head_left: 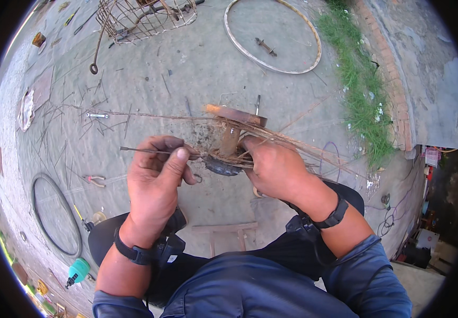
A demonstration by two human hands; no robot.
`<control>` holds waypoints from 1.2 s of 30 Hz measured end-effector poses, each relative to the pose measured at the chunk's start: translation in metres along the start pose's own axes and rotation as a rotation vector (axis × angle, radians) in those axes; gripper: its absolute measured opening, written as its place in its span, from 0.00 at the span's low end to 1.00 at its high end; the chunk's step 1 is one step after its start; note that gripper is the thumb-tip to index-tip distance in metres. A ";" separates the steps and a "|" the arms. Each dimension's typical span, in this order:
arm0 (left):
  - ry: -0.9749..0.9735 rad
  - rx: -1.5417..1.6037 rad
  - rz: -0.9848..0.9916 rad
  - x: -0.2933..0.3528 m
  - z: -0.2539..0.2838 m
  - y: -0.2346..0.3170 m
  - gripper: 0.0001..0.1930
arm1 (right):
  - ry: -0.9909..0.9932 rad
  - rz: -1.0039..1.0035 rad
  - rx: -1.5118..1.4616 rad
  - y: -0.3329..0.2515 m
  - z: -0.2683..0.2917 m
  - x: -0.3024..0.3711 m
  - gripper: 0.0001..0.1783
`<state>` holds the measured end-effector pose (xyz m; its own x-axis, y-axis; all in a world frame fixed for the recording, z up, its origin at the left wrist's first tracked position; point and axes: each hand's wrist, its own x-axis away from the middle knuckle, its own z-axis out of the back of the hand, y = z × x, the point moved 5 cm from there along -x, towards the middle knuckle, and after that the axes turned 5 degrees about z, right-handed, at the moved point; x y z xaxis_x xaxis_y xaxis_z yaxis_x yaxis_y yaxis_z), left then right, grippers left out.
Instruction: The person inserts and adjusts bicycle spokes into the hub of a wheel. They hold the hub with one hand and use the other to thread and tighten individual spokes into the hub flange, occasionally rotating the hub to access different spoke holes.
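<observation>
A rusty wheel hub with two wide flanges is held up in front of me, with many thin, rusty spokes sticking out of it, mostly to the right. My right hand is closed around the spokes at the hub's right side, its fingertips partly hidden. On the other side, my left hand pinches a thin dark spoke between thumb and fingers. That spoke points left, and its inner end reaches the hub's lower, dark flange.
A bare wheel rim and a wire basket lie at the far side. Scattered spokes, a wrench, pliers, a black tyre and a teal bottle are on the left. Grass edges the right.
</observation>
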<state>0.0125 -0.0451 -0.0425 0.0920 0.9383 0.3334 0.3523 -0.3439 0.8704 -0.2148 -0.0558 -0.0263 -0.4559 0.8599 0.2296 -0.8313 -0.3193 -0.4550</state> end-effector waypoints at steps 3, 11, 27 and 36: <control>0.073 -0.050 0.006 -0.002 0.007 0.005 0.11 | -0.029 -0.066 -0.181 0.005 -0.003 0.001 0.19; 0.200 -0.096 0.011 -0.009 0.012 0.000 0.11 | 0.071 0.031 -0.758 0.010 -0.008 -0.011 0.18; 0.033 -0.343 0.047 -0.011 0.003 -0.023 0.13 | 0.182 -0.444 -1.648 0.030 -0.022 -0.023 0.19; -0.115 -0.606 0.084 -0.020 -0.020 -0.023 0.14 | 0.079 -0.374 -1.799 0.014 -0.021 -0.023 0.22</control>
<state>-0.0157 -0.0562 -0.0620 0.2085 0.8936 0.3976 -0.2485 -0.3448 0.9052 -0.2093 -0.0712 -0.0561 -0.2913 0.8087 0.5111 0.4570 0.5870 -0.6683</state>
